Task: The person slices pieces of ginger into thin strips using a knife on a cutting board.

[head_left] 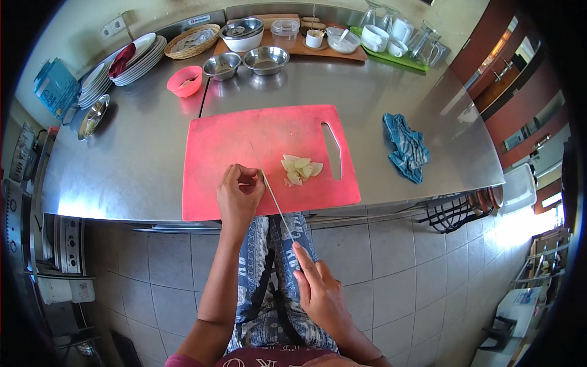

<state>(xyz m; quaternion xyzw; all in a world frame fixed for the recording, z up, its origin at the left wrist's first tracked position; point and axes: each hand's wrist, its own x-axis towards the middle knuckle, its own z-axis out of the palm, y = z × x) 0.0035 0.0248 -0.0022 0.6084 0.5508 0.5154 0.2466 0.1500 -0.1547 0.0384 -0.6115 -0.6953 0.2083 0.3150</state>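
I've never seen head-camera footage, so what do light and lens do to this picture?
Head view: wide-angle bending curves the back edge of the steel counter, corners fall black; glare whitens its front left and the far right; the pink board looks evenly lit.

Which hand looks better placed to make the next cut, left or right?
Probably the right hand: it holds the knife, whose blade reaches over the pink board near the pale slices. The left hand has fingers bunched beside the blade.

Cutting board (244,137) pink; sliced pieces (299,168) pale yellow; cloth (408,147) blue with lighter stripes; trousers (254,269) blue-grey, white-patterned; tray (397,56) green.
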